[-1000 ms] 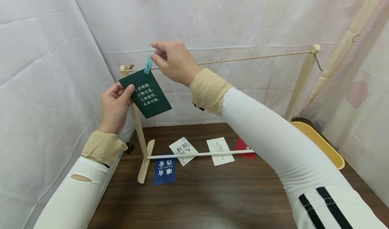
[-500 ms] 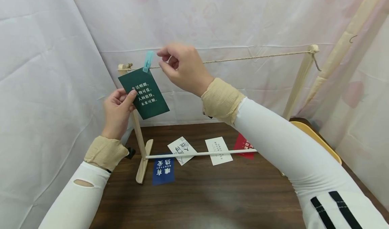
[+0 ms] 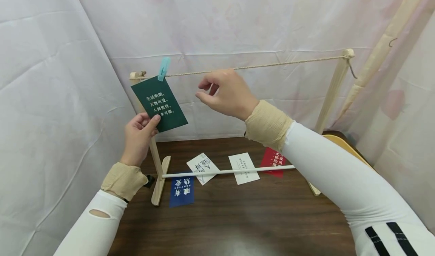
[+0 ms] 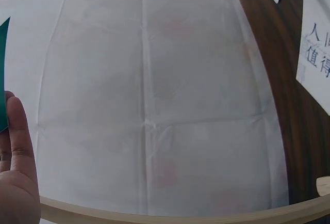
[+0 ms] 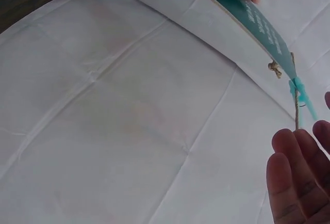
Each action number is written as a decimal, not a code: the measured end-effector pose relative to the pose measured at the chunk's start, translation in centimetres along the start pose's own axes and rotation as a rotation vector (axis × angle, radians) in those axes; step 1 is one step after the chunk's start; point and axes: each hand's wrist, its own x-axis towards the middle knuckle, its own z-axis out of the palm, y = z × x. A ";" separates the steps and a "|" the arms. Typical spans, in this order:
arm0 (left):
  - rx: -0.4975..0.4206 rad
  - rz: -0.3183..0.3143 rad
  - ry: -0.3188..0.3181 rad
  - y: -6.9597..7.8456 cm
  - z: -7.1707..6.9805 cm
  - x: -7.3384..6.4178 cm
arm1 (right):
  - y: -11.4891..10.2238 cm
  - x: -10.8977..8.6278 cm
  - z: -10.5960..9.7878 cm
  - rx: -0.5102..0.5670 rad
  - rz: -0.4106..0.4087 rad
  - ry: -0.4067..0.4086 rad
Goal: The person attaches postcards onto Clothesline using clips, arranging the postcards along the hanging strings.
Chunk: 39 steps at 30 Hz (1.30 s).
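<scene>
A dark green card [image 3: 166,97] with white writing hangs tilted from the rope [image 3: 272,64] near its left end. At its top edge a light blue clothespin [image 3: 164,68] clips it to the rope, which the right wrist view also shows with the clothespin [image 5: 299,91]. My left hand [image 3: 138,138] pinches the card's lower left edge, thumb on the printed face. In the left wrist view only a strip of the green card [image 4: 3,79] appears beside the fingers. To the right of the card and just below the rope, my right hand [image 3: 232,93] holds nothing, its fingers loosely curled.
The rope spans a wooden stand with a left post [image 3: 155,154], a right post [image 3: 331,93] and a white lower bar [image 3: 221,171]. On the brown table [image 3: 231,222] lie a blue card [image 3: 181,191], two white cards [image 3: 244,168] and a red card [image 3: 273,161]. A yellow tray [image 3: 346,146] sits at right.
My right hand has let go of the clothespin and moved right and down. My left hand has slid lower along the card's edge. Card and clothespin stay on the rope.
</scene>
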 end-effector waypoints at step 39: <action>0.227 -0.134 -0.216 -8.8 -0.5 -4.4 | 9.4 -12.5 -0.7 0.069 0.279 0.101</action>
